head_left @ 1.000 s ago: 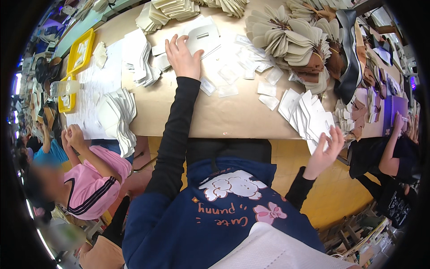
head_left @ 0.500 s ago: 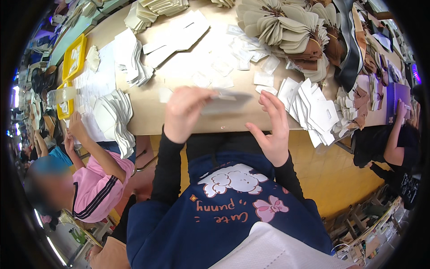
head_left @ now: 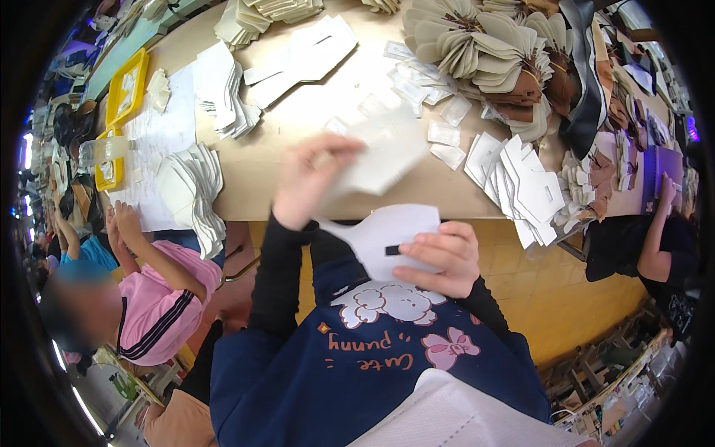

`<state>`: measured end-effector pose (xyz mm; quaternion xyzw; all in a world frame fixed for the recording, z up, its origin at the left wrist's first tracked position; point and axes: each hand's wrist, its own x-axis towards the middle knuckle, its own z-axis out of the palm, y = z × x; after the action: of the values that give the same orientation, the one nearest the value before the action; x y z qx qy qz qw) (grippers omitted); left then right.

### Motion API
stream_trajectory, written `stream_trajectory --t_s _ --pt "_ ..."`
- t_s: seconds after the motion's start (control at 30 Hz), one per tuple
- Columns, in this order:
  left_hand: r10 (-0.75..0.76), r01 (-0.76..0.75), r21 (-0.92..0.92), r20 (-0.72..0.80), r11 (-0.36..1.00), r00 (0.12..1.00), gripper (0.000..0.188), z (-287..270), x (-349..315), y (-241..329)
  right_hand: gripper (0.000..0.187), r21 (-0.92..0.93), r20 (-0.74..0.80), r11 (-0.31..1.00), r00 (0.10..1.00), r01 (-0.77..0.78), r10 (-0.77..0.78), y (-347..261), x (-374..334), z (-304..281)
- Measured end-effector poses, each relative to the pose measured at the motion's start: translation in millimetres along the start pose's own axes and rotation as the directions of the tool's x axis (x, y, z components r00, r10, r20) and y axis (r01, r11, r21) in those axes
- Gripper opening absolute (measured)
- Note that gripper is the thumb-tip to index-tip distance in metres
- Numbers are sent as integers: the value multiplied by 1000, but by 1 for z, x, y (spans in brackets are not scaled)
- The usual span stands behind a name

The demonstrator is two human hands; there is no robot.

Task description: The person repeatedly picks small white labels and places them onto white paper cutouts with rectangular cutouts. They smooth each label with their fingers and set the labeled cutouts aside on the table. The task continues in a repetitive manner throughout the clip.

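My left hand (head_left: 311, 179) is closed at the table's front edge, pinching a pale, thin sheet (head_left: 391, 160) that is blurred by motion. Lower and to the right, my right hand (head_left: 447, 261) grips a flat white cut-out piece (head_left: 402, 223) with a dark rectangular slot, thumb hidden behind it. That piece hangs over my lap, its narrow end reaching toward my left wrist. Whether the sheet and the piece touch, I cannot tell. Small clear packets (head_left: 445, 133) lie just beyond my hands. White slotted pieces (head_left: 521, 182) are fanned in a pile to the right.
Stacks of white pieces (head_left: 192, 186) sit at left, near a co-worker in a pink shirt (head_left: 167, 305). Yellow trays (head_left: 125, 88) stand beyond them. Bundled beige and brown pieces (head_left: 484, 56) fill the far right. Another person works at the right edge.
My right hand, open and apart before, has come down and closed on the white slotted piece. The thin piece in my left hand was seen nearly edge-on; a broad pale sheet now shows there.
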<state>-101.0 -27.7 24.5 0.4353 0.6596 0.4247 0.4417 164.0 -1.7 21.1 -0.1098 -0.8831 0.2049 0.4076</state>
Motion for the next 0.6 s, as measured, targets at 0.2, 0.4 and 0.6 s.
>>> stream_trajectory --t_s 0.2,0.4,0.6 --pt "537 -232 675 -283 700 795 21 -74 85 -5 32 305 -83 950 996 61 -37 -2 1 14" --pt "407 -328 550 -24 768 913 41 -47 70 -44 23 335 -82 922 969 -194 234 2 -13 10" --pt "170 -79 470 -154 879 973 31 -7 35 -81 30 213 21 921 944 -326 329 15 -16 -3"
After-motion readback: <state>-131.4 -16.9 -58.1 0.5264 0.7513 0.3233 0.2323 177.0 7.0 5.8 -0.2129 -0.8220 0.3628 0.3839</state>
